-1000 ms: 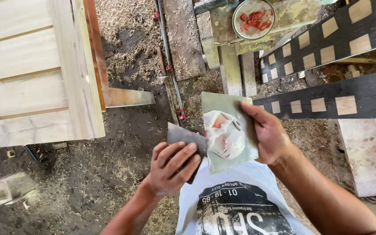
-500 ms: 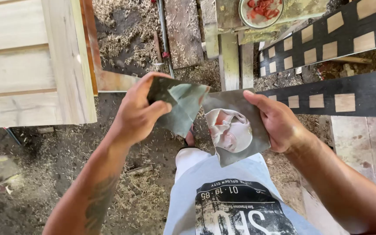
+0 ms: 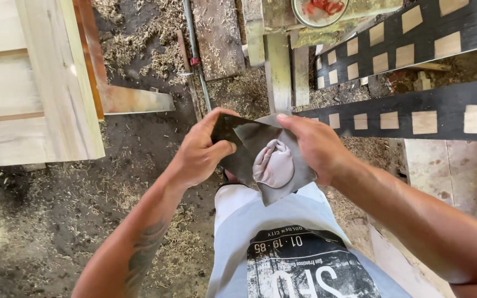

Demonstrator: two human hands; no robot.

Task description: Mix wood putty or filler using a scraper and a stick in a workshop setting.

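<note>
Dirt ground point(image 3: 56, 221) strewn with sawdust and wood shavings fills the near and left part of the view, with a pale unfinished wooden panel point(image 3: 23, 83) standing at the far left and an orange-brown strip along its right edge. A thin metal bar clamp point(image 3: 194, 55) lies on the ground toward the far middle, beside weathered boards point(image 3: 277, 72). At the far right, two dark planks with square pale cut-outs point(image 3: 415, 33) run across at a slant, and a round bowl holding something red point(image 3: 320, 6) sits at the far edge on a mossy board.

In the middle, both hands meet over a sheet of dark grey sandpaper point(image 3: 249, 149). The left hand point(image 3: 200, 154) pinches the sheet's left part, thumb over the front face and fingers curled behind, so the paper bends into a fold there. The right hand point(image 3: 316, 146) grips the sheet's right edge, fingers closed over the top. A pale, worn round patch (lighter than the rest of the sheet) point(image 3: 274, 164) shows in the lower middle of the paper. The sheet is held in the air above the person's printed light shirt point(image 3: 282, 243), clear of the ground.
</note>
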